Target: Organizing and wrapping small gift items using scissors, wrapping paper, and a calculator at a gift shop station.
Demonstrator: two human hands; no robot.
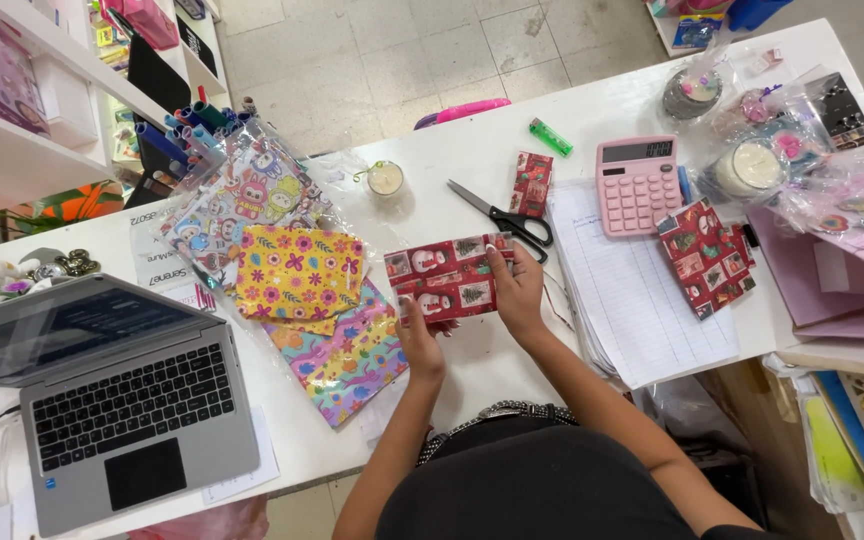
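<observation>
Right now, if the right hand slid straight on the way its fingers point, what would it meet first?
The right hand, holding the red wrapped packet, points away from the body; the black-handled scissors lie just ahead, so probably those first, though depth is unclear.

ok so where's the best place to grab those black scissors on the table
Take the scissors by the black handle loops, coming from the right hand's side. They lie flat, blades part open and pointing up-left toward the candle, loops nearest that hand beside the wrapped red parcel.

Bare tabletop [472, 365] lies open near the body; scissors [507, 217], laptop [112, 400] and lined paper stack [637, 310] block the surrounding sides.
</observation>
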